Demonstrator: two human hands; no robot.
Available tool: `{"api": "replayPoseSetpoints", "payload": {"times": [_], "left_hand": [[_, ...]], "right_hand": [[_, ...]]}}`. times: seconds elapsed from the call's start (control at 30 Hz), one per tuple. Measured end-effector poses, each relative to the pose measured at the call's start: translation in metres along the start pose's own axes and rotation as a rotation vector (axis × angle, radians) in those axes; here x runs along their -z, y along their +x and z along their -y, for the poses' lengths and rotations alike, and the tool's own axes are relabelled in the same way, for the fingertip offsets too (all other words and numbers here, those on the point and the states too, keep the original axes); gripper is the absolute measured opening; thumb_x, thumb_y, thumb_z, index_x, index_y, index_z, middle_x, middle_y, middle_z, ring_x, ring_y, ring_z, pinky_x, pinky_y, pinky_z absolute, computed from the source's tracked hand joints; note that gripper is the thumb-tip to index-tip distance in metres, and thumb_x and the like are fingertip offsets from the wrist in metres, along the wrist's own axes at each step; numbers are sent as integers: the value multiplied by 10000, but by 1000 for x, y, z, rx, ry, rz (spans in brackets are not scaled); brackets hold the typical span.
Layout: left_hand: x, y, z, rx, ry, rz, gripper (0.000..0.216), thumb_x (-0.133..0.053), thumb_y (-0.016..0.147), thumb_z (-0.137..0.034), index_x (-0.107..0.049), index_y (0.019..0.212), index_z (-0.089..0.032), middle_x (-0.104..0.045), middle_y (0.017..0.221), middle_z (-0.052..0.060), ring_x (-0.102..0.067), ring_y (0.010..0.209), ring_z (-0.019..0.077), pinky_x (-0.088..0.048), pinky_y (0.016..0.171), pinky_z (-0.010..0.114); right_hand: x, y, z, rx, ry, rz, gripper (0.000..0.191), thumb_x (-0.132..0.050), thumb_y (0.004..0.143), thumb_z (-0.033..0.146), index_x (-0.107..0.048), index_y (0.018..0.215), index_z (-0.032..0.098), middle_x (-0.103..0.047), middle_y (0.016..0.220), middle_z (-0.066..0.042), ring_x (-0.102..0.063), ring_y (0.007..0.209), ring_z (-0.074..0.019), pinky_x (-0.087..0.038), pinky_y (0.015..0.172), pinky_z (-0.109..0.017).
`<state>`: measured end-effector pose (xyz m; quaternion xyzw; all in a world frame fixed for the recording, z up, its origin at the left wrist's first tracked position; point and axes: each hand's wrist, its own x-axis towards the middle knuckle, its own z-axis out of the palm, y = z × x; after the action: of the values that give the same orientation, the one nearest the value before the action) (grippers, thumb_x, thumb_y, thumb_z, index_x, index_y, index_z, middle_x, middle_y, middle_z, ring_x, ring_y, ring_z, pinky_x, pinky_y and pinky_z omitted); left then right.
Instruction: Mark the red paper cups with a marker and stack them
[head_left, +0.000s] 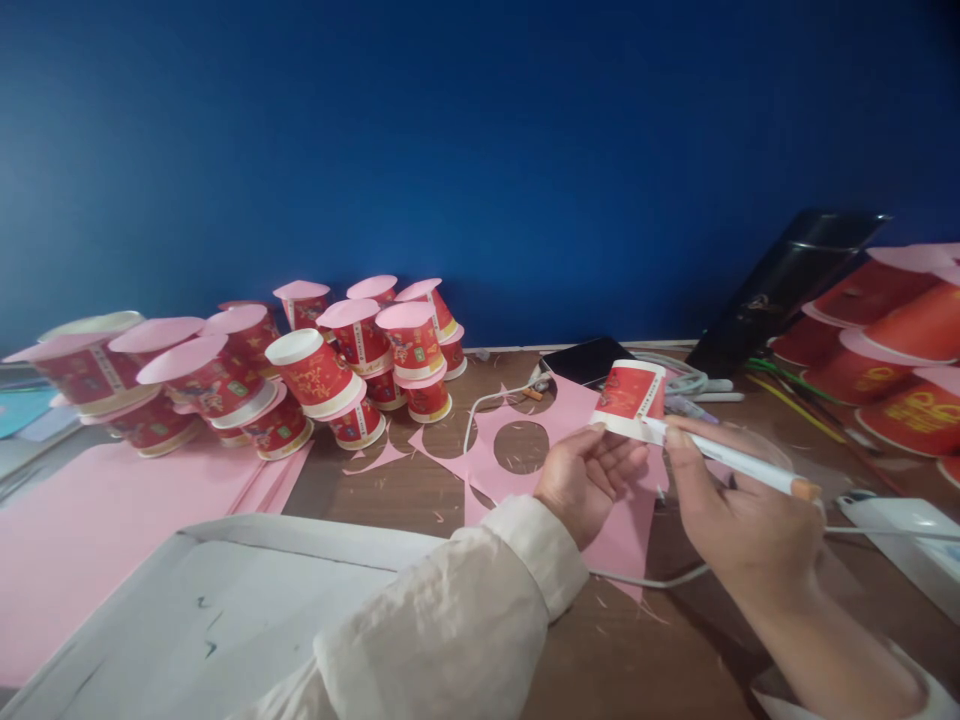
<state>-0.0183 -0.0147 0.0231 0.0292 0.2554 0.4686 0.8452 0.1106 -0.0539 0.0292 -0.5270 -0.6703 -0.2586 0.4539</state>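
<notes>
My left hand (585, 475) grips the rim of a red paper cup (631, 398) held mouth-down over a pink paper sheet (555, 450) with round holes cut in it. My right hand (739, 510) is closed round a white pen-like tool (742, 462) whose tip touches the cup's lower rim. A cream sleeve (465, 610) covers my left forearm.
A pile of red cups capped with pink discs (300, 370) lies at the back left. Pink sheets (97, 520) and a white tray (225, 600) sit at the front left. More red cups (892, 350), a black object (787, 275), a phone (585, 360) and cables (675, 380) are at the right.
</notes>
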Motion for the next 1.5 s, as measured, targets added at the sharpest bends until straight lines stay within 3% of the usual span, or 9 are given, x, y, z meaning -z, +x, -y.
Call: {"api": "replayPoseSetpoints", "payload": {"times": [0.67, 1.5], "left_hand": [[2, 3, 0, -33, -10, -26, 165, -575, 909, -118, -737, 907, -88, -743, 822, 113, -723, 739, 175, -592, 807, 293], [7, 10, 1, -53, -38, -11, 125, -607, 885, -121, -730, 878, -99, -752, 843, 106, -730, 766, 169, -575, 735, 250]], "right_hand": [[0, 0, -2, 19, 9, -24, 121, -635, 971, 224, -713, 1050, 176, -756, 1001, -87, -724, 933, -264, -545, 861, -392], [3, 2, -6, 23, -12, -33, 106, -647, 962, 241, -719, 1027, 200, -759, 974, -70, -736, 886, -244, -574, 832, -366]]}}
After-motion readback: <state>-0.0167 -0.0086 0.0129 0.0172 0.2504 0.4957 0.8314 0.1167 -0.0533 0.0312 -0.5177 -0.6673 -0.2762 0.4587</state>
